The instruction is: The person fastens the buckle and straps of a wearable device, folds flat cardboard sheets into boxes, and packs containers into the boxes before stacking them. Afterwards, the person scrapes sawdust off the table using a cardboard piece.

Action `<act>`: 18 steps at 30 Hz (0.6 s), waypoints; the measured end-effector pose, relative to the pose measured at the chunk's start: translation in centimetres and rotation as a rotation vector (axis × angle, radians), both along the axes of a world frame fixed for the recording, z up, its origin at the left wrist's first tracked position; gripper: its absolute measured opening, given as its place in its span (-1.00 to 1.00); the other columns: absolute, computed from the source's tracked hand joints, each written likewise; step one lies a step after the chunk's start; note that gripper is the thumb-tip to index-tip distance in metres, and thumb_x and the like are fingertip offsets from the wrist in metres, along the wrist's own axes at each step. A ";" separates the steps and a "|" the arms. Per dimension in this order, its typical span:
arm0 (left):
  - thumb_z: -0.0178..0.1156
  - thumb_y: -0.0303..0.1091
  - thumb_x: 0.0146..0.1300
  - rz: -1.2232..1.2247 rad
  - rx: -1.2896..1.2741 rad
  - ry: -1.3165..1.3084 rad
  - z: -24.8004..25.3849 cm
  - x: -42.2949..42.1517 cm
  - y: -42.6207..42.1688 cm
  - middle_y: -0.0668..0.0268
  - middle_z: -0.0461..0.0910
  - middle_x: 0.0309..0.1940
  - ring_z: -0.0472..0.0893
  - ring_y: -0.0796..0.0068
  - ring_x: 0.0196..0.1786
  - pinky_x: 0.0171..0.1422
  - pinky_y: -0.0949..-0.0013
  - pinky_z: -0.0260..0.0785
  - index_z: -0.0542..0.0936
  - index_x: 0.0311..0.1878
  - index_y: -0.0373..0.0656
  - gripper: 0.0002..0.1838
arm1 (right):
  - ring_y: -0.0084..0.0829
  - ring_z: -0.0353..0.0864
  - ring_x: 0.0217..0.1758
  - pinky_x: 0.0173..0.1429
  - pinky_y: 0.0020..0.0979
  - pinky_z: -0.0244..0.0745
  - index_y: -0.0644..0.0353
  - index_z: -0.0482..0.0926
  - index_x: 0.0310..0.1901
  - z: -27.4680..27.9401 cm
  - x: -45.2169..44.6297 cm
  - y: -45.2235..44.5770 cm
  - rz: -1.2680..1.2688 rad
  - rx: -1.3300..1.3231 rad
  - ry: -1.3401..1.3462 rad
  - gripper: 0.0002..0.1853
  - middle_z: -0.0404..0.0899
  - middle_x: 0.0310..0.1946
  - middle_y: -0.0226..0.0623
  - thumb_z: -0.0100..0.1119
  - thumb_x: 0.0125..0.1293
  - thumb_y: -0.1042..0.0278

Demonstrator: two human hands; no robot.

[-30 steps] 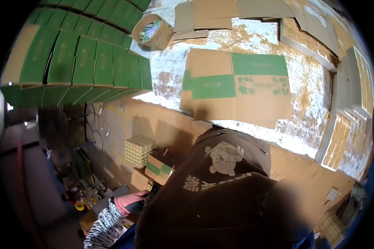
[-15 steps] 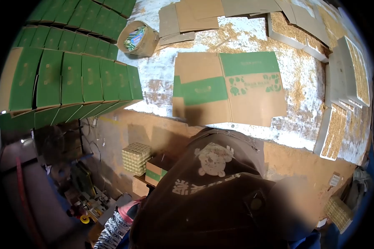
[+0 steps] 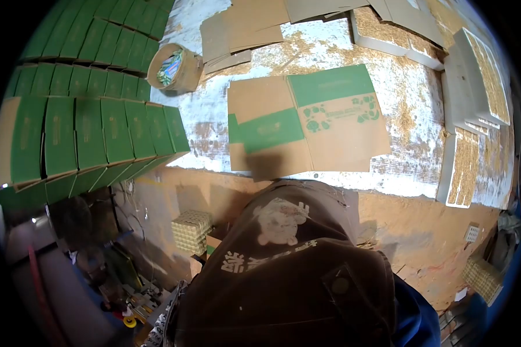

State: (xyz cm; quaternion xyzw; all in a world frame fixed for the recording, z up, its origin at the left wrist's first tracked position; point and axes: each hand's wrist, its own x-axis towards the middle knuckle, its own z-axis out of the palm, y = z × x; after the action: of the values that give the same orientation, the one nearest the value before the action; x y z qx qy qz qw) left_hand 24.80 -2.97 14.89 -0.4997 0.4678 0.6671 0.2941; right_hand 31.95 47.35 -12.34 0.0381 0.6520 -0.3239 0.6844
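Neither of my hands shows. Of my left arm only a patterned black-and-white sleeve (image 3: 157, 331) is visible at the lower left, beside my brown apron (image 3: 272, 277). A blue sleeve or garment (image 3: 417, 315) appears at the lower right, with no hand visible. In front of me a flattened cardboard box (image 3: 341, 144), brown with green printed panels, lies on the worktable (image 3: 411, 179). A dark shadow falls across its near edge.
Rows of green boxes (image 3: 118, 130) stand at the left. A round tub (image 3: 188, 72) holds colourful packets. Cardboard sheets (image 3: 257, 26) lie at the back. White trays with yellowish shreds (image 3: 463, 168) line the right side. Woven baskets (image 3: 191, 231) (image 3: 481, 279) sit below the table.
The view has shifted and tilted, so the table's contents appear further left. The pinkish part by my left sleeve and the blurred shape at the right have gone from sight. The flattened box stays on the table.
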 end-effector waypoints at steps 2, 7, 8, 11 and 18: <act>-0.16 -0.10 0.47 0.022 -0.018 0.015 0.1 -0.5 0.1 0.29 0.45 -0.45 0.41 0.48 -0.52 -0.37 0.46 0.30 0.46 -0.22 -0.18 -0.65 | -0.27 0.62 -0.23 -0.11 -0.32 0.50 0.23 0.63 -0.13 0.1 0.1 -0.1 -0.004 -0.020 -0.006 -0.65 0.66 -0.25 -0.12 0.24 0.14 0.16; -0.18 -0.04 0.47 0.113 -0.092 0.062 0.6 -2.6 0.3 0.30 0.44 -0.54 0.38 0.48 -0.60 -0.45 0.46 0.26 0.48 -0.31 -0.16 -0.59 | -0.26 0.62 -0.23 -0.11 -0.31 0.50 0.22 0.63 -0.13 1.5 0.1 -0.8 -0.008 -0.086 -0.058 -0.64 0.66 -0.26 -0.12 0.26 0.12 0.14; -0.19 -0.03 0.48 0.178 -0.101 0.077 0.6 -3.1 0.2 0.30 0.43 -0.56 0.37 0.48 -0.62 -0.46 0.46 0.26 0.48 -0.33 -0.16 -0.57 | -0.26 0.62 -0.23 -0.11 -0.31 0.50 0.22 0.63 -0.13 2.2 -0.1 -0.7 0.001 -0.120 -0.074 -0.63 0.66 -0.26 -0.12 0.26 0.11 0.13; -0.20 0.02 0.48 0.344 0.097 0.190 -0.5 -5.3 -0.4 0.39 0.30 -0.72 0.25 0.50 -0.68 -0.51 0.47 0.17 0.44 -0.51 -0.13 -0.48 | -0.26 0.62 -0.23 -0.12 -0.31 0.50 0.21 0.63 -0.14 4.8 -1.1 0.0 0.014 -0.244 -0.155 -0.63 0.66 -0.26 -0.12 0.27 0.10 0.12; -0.06 -0.01 0.43 -0.317 -0.525 0.273 -7.5 -8.9 1.8 0.34 0.53 -0.55 0.51 0.50 -0.50 -0.39 0.46 0.31 0.55 -0.21 -0.28 -0.54 | -0.25 0.62 -0.24 -0.12 -0.30 0.50 0.19 0.64 -0.14 10.5 -4.7 1.0 0.434 -0.316 -0.042 -0.60 0.66 -0.26 -0.12 0.30 0.07 0.09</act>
State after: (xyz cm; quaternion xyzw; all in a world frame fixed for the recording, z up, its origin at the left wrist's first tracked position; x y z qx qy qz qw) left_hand 15.92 -1.20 7.37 -0.3854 0.7306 0.5306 0.1902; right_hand 27.22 48.37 -1.85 -0.2034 0.5720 -0.2667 0.7485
